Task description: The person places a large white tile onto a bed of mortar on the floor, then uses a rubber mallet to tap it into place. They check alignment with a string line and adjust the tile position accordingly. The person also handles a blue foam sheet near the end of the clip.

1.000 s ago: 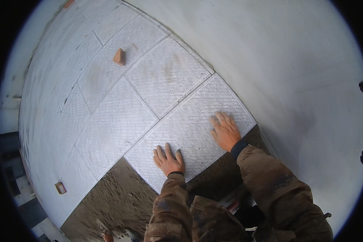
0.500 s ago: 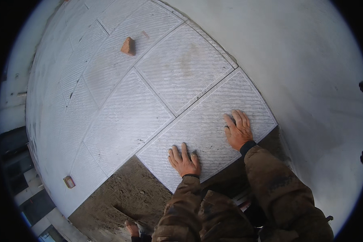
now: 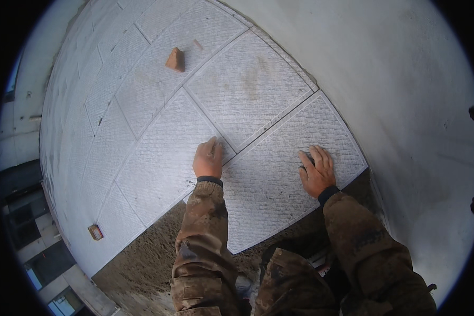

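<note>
Under the right hand (image 3: 317, 171): a ribbed grey slab (image 3: 279, 184), beside the pale wall (image 3: 400, 116), its near edge bordered by a dark, crumbly bed (image 3: 147, 258). Right hand spread wide, palm down on the slab's face, gripping nothing. Left hand (image 3: 209, 158) narrow, fingers curled under, over the corner of the neighbouring slab (image 3: 158, 152) and near the dark joint (image 3: 267, 129); impossible to tell from this view whether clasping anything. Probably best at this point: press evenly with a flat right palm, away from the free corners, to avoid rocking the slab or sinking one side into the soft-looking bed. Feel along the joint with the left hand for any raised lip, comparing the height of both edges. Watch the gap for an even width along its whole length. Brush out loose grit, and hold the weight of the left sleeve (image 3: 203, 231) off the exposed edge below. Leave the broken brick (image 3: 175, 60) and the small box (image 3: 95, 232) alone, both well apart from the hands.
</note>
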`<state>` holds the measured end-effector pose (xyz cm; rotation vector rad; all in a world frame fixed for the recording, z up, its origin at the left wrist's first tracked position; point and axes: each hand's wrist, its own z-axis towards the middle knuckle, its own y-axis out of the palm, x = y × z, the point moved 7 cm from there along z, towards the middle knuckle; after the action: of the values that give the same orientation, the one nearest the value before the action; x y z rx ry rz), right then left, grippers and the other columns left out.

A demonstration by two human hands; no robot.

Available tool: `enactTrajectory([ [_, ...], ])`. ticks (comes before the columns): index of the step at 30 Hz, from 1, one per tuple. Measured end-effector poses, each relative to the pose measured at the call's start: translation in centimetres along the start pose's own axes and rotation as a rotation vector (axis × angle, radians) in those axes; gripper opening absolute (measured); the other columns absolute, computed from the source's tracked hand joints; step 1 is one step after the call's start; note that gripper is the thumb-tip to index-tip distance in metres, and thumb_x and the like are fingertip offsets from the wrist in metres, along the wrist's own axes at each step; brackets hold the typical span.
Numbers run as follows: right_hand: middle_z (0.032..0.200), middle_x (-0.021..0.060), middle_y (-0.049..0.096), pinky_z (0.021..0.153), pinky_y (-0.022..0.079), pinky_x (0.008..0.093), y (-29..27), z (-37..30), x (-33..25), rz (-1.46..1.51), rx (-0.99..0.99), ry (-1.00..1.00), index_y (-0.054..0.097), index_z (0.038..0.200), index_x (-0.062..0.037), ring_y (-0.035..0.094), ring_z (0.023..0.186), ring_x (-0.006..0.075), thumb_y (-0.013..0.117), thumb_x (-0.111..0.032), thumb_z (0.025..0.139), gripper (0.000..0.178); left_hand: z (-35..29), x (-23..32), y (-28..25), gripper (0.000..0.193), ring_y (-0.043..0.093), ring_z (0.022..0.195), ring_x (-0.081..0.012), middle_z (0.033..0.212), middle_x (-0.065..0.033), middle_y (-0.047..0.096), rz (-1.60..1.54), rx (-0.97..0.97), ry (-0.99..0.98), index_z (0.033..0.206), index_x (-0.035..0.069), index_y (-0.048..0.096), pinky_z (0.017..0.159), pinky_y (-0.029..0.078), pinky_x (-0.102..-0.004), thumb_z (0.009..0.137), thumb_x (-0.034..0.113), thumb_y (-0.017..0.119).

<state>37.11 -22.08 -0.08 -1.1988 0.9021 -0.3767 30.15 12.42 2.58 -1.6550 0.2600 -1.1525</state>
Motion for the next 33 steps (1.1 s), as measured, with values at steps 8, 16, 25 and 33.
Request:
enactTrajectory([
  [8,0.148,0.0165,0.044,0.122,0.027,0.0561,0.0,-0.2,0.2,0.021,0.007,0.004,0.06,0.142,-0.015,0.037,0.145,0.0365,0.072,-0.024,0.092,0.052,2.0,1.0,1.3,0.019,0.069,0.088,-0.0334,0.097,-0.0093,0.07,0.168,-0.048,0.137,0.107,0.014,0.077,0.076,0.056,-0.0441,0.095,0.026,0.07],
  [16,0.149,0.0154,0.043,0.123,0.026,0.0552,0.2,-0.3,0.3,-0.002,0.004,0.013,0.059,0.143,-0.0163,0.035,0.145,0.0355,0.072,-0.025,0.093,0.053,2.5,1.7,0.8,0.013,0.068,0.084,-0.0344,0.095,-0.011,0.068,0.162,0.086,0.184,0.099,0.012,0.074,0.072,0.056,-0.0438,0.097,0.022,0.067],
  [25,0.149,0.0143,0.043,0.122,0.028,0.055,0.1,-0.1,0.3,0.013,0.024,0.006,0.058,0.143,-0.0166,0.036,0.144,0.0361,0.073,-0.023,0.09,0.055,-9.1,-11.8,-6.5,0.025,0.07,0.067,-0.0152,0.082,-0.0097,0.074,-0.366,0.141,-0.649,0.1,-0.005,0.073,0.06,0.054,-0.0287,0.095,0.02,0.074],
  [33,0.149,0.0147,0.042,0.121,0.03,0.0555,-0.2,0.1,0.0,-0.005,0.032,-0.01,0.057,0.143,-0.0157,0.037,0.143,0.0366,0.073,-0.022,0.09,0.056,-14.5,-17.4,-5.8,0.024,0.066,0.07,-0.0122,0.079,-0.0071,0.074,-0.331,0.242,-0.668,0.096,-0.005,0.074,0.066,0.054,-0.0304,0.096,0.019,0.074],
])
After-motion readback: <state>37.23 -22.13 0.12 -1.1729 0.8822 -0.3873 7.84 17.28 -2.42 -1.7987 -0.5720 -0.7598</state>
